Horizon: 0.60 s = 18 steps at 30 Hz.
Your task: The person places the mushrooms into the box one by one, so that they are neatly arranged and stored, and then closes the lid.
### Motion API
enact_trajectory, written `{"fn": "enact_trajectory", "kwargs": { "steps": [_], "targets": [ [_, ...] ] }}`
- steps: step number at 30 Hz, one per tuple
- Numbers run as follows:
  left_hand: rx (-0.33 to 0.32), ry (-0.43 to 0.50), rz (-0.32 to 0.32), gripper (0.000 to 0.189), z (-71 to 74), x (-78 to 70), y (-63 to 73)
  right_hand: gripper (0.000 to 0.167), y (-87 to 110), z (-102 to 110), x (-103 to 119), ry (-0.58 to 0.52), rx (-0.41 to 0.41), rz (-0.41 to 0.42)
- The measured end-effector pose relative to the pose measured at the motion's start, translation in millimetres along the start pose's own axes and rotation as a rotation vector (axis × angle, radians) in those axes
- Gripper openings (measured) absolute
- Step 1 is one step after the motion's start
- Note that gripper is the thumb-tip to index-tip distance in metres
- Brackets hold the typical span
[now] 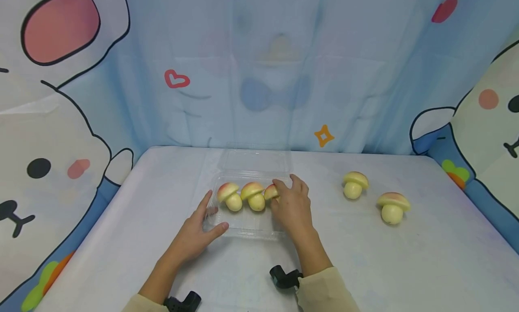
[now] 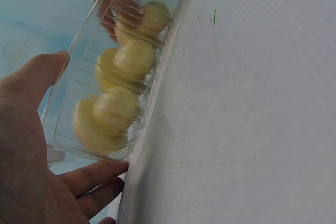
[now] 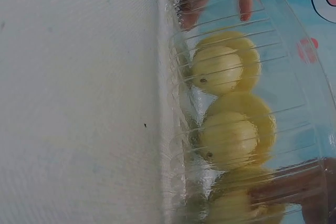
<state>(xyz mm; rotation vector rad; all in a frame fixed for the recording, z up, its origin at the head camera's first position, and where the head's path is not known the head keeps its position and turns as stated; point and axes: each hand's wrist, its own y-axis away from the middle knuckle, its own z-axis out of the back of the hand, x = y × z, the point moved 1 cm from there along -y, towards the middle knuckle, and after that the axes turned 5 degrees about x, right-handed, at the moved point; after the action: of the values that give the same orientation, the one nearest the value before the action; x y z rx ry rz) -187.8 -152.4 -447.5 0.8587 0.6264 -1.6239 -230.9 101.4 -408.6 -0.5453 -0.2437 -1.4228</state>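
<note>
A clear plastic box point(image 1: 247, 228) lies open on the table, its lid point(image 1: 255, 159) folded back behind it. Two yellow toy mushrooms with pinkish caps, a left one point(image 1: 234, 202) and a middle one point(image 1: 257, 202), lie side by side inside. My right hand point(image 1: 293, 208) grips a third mushroom point(image 1: 270, 192) at the box's right end, covering much of it. With spread, fairly straight fingers, my left hand point(image 1: 194, 235) touches the box's left front corner. In the left wrist view its thumb point(image 2: 50, 72) meets the rim, while other fingers lie low by the base.
Two more mushrooms, a farther one point(image 1: 354, 185) and a nearer one point(image 1: 393, 208), stand on the white tabletop point(image 1: 425, 267) to the right. A blue cartoon curtain point(image 1: 227, 100) hangs behind the table. Each wrist carries a black camera mount point(image 1: 285, 277).
</note>
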Motion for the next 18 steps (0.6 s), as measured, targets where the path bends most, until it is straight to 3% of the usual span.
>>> {"fn": "enact_trajectory", "kwargs": {
  "steps": [10,18],
  "targets": [
    [0.001,0.003,0.002,0.096,0.6,-1.3,1.1,0.055,0.1,1.3,-0.6,-0.05,0.062,-0.035],
    [-0.002,-0.003,-0.001,0.096,0.6,-0.6,1.3,0.06,-0.3,7.5,-0.5,-0.084,0.064,-0.04]
  ]
}}
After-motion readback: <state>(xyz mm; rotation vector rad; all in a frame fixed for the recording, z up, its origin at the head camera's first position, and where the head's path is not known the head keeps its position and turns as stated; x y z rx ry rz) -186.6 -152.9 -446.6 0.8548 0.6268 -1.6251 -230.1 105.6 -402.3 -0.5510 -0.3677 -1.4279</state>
